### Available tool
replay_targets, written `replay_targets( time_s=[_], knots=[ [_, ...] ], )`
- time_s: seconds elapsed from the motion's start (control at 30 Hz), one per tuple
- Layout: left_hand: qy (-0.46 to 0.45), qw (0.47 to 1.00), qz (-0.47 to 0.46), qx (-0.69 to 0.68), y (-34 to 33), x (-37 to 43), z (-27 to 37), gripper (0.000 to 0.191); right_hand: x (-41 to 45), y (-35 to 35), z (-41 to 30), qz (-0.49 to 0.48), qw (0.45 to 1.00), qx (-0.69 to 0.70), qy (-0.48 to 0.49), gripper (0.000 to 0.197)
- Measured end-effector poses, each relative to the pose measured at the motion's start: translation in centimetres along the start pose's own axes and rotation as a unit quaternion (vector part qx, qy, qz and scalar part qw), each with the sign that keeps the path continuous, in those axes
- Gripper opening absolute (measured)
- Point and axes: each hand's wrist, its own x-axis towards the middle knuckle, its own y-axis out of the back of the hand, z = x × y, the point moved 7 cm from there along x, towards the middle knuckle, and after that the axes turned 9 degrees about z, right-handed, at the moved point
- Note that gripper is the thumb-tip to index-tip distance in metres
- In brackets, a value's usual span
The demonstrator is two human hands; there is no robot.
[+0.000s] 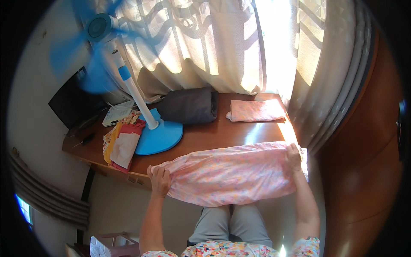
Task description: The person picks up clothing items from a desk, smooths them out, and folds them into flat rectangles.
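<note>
A pink patterned cloth garment (228, 175) is stretched sideways between my two hands, over the front edge of the wooden desk (205, 136) and above my lap. My left hand (160, 180) grips its left end. At the other end, near a gathered edge, my right hand (293, 157) holds it. Beyond it, a folded pink patterned cloth (257, 110) lies flat at the desk's back right.
A fan with a blue base (163, 136) and spinning blades stands on the desk. Around it are a rolled dark grey cloth (189, 106), folded clothes (125, 149), a white box (118, 112) and a black monitor (77, 96). A plastic stool (112, 245) is at lower left.
</note>
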Motion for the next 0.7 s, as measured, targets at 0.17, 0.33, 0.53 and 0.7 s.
replay_targets(
  time_s=[0.17, 0.33, 0.53, 0.7],
  knots=[
    [-0.023, 0.992, -0.026, -0.119, 0.7, -2.2, -0.2, 0.015, -0.5, 0.7, 0.7, -0.003, 0.998, -0.044, 0.037, 0.010],
    [0.096, 0.982, -0.071, -0.146, -1.7, -1.1, -2.2, 0.010, 0.2, -0.5, 1.7, -0.045, 0.998, -0.026, 0.021, 0.012],
    [0.162, 0.964, -0.148, -0.149, -5.4, -2.0, -4.8, 0.015, 1.2, -2.2, 3.2, -0.190, 0.981, -0.017, -0.042, 0.025],
    [0.183, 0.947, -0.242, -0.108, -6.8, -2.0, -5.1, 0.014, 1.2, -2.6, 5.1, -0.283, 0.951, -0.065, -0.109, 0.031]
  ],
)
